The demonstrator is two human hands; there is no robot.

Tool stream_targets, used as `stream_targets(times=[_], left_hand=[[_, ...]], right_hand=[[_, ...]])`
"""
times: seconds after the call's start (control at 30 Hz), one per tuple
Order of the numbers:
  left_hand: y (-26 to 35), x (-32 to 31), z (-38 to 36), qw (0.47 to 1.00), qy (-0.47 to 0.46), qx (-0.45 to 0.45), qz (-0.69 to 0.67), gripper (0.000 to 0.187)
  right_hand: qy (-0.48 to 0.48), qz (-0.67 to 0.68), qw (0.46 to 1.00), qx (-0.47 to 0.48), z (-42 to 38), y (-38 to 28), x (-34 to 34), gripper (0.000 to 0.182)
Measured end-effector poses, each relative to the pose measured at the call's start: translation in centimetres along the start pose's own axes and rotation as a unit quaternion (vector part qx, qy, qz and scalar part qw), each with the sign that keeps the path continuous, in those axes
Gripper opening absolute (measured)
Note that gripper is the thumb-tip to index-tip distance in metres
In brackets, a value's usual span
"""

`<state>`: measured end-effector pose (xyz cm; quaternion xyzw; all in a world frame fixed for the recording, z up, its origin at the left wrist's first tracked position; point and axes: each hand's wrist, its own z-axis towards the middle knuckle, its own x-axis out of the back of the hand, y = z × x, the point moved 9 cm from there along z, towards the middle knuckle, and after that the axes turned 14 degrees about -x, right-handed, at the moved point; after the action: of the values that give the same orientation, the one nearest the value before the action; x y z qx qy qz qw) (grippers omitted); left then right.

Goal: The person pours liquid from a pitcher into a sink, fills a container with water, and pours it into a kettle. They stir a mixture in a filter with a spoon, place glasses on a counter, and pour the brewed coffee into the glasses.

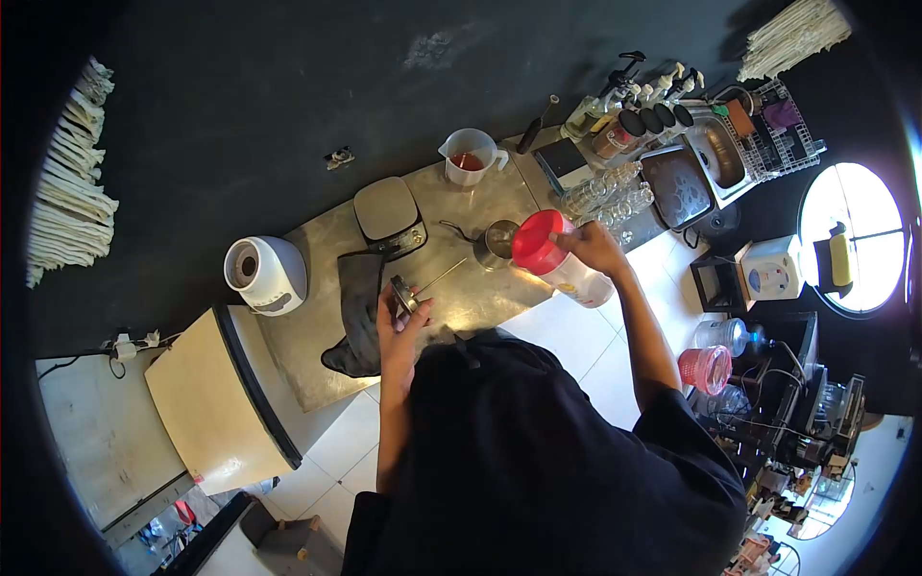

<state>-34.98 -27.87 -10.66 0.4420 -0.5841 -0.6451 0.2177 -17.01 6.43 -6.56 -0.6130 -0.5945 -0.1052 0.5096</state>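
Tilted red-topped jar (579, 280), round metal piece (404, 294)

A wire rack (803, 152) sits beside the sink (720, 156)

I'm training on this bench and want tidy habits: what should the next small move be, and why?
Probably set the round metal piece in the left hand down on the bench: the right hand alone holds the tilted red-lidded jar, near the metal pot.

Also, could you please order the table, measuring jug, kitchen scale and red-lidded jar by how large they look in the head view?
1. Table
2. Kitchen scale and red-lidded jar: too alike to rank; the jar seems nearer the camera
3. Measuring jug
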Motion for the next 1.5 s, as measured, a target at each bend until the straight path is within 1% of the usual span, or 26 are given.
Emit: stream_targets(times=[0.13, 0.2, 0.27, 0.3, 0.37, 0.4, 0.5, 0.53, 0.6, 0.73, 0.8, 0.83, 0.87, 0.93, 1.0, 1.03, 1.1, 1.13, 1.2, 1.23, 1.27, 1.33, 1.37, 1.4, 1.47, 1.5], left_hand=[[0.2, -0.3, -0.2, 1.000, -0.004, 0.003, -0.009, 0.057], [0.3, -0.4, -0.3, 1.000, -0.009, 0.001, -0.012, 0.057], [0.0, -0.4, -0.4, 0.999, -0.007, 0.023, -0.022, 0.067], [0.0, -0.4, -0.4, 0.999, -0.009, 0.023, -0.022, 0.067], [0.1, -0.4, -0.5, 1.000, -0.015, 0.000, -0.005, 0.055], [0.1, -0.4, -0.6, 1.000, -0.015, -0.001, -0.005, 0.055], [0.0, -0.3, -0.9, 1.000, -0.010, -0.002, -0.009, 0.054], [0.1, -0.2, -1.0, 1.000, -0.010, -0.005, -0.007, 0.054], [0.3, 0.0, -1.2, 1.000, -0.009, -0.009, -0.005, 0.053], [0.1, 0.6, -1.6, 1.000, 0.006, -0.006, -0.013, 0.053], [0.2, 0.8, -1.8, 1.000, 0.010, -0.003, -0.011, 0.053], [0.1, 0.9, -1.8, 1.000, 0.011, 0.008, -0.023, 0.059], [0.1, 1.0, -1.8, 0.999, 0.013, 0.018, -0.034, 0.065], [0.3, 1.0, -1.9, 0.999, 0.013, 0.017, -0.029, 0.064], [0.4, 0.9, -2.0, 0.999, 0.013, 0.016, -0.025, 0.063], [0.6, 0.9, -2.0, 1.000, 0.008, 0.009, -0.028, 0.062], [0.7, 0.9, -1.8, 1.000, 0.001, -0.007, -0.028, 0.062], [0.2, 1.1, -1.9, 1.000, 0.003, 0.000, -0.026, 0.062], [-0.1, 1.3, -1.8, 1.000, 0.001, 0.002, -0.021, 0.062], [0.1, 1.2, -1.7, 1.000, -0.007, -0.008, -0.007, 0.057], [0.3, 1.1, -1.6, 1.000, -0.015, -0.016, 0.007, 0.052], [0.8, 0.9, -1.4, 1.000, -0.018, -0.016, 0.007, 0.051], [1.1, 0.9, -1.3, 1.000, -0.018, -0.017, 0.012, 0.051], [1.4, 0.9, -1.2, 1.000, -0.017, -0.018, 0.017, 0.050], [1.5, 1.0, -1.1, 1.000, -0.016, -0.019, 0.018, 0.049], [1.7, 1.0, -0.9, 1.000, -0.012, -0.023, 0.014, 0.048]], right_hand=[[-0.011, 0.030, 0.999, -0.008, -0.7, 0.1, -0.1, 0.049], [0.009, 0.048, 0.999, 0.015, -0.6, 0.3, 0.0, 0.050], [0.003, 0.023, 1.000, 0.007, -0.4, 0.3, 0.0, 0.051], [-0.004, -0.003, 1.000, -0.001, -0.4, 0.3, -0.1, 0.051], [0.001, -0.007, 1.000, -0.007, -0.4, 0.0, 0.0, 0.054], [0.005, -0.012, 1.000, -0.012, -0.3, -0.1, 0.1, 0.057], [0.013, -0.015, 1.000, -0.005, -0.5, -0.7, 0.4, 0.059], [0.013, -0.015, 1.000, -0.003, -0.3, -0.5, 0.4, 0.059], [0.022, -0.021, 0.999, 0.009, -0.2, -0.6, 0.4, 0.052], [0.025, -0.013, 1.000, 0.004, -1.1, -0.9, 0.5, 0.050], [0.013, 0.002, 1.000, -0.011, -0.6, 0.3, -0.3, 0.050], [0.014, 0.004, 1.000, -0.011, -0.2, 0.9, -0.7, 0.050], [0.016, 0.026, 1.000, -0.005, 0.2, 1.5, -1.0, 0.049], [0.018, 0.051, 0.999, 0.001, 1.0, 3.0, -1.9, 0.048], [0.025, 0.132, 0.991, 0.000, 1.5, 4.6, -2.3, 0.044], [0.026, 0.134, 0.991, 0.001, 0.5, 3.9, -1.8, 0.044], [-0.030, 0.141, 0.984, -0.108, -1.3, 4.3, -2.2, 0.039], [-0.026, 0.147, 0.984, -0.100, -1.2, 4.7, -2.5, 0.039], [0.004, 0.212, 0.975, -0.059, -0.6, 6.7, -3.7, 0.040], [0.032, 0.266, 0.962, -0.054, -0.9, 7.0, -4.0, 0.040], [0.035, 0.271, 0.960, -0.054, -1.1, 7.7, -4.0, 0.040], [-0.024, 0.261, 0.957, -0.127, -3.3, 7.5, -4.3, 0.048], [-0.037, 0.295, 0.950, -0.098, -4.1, 7.0, -4.5, 0.043], [-0.037, 0.300, 0.948, -0.100, -4.4, 7.5, -4.9, 0.043], [-0.061, 0.373, 0.924, -0.065, -5.1, 7.9, -5.7, 0.045], [-0.061, 0.376, 0.922, -0.065, -5.6, 8.2, -6.1, 0.045]])
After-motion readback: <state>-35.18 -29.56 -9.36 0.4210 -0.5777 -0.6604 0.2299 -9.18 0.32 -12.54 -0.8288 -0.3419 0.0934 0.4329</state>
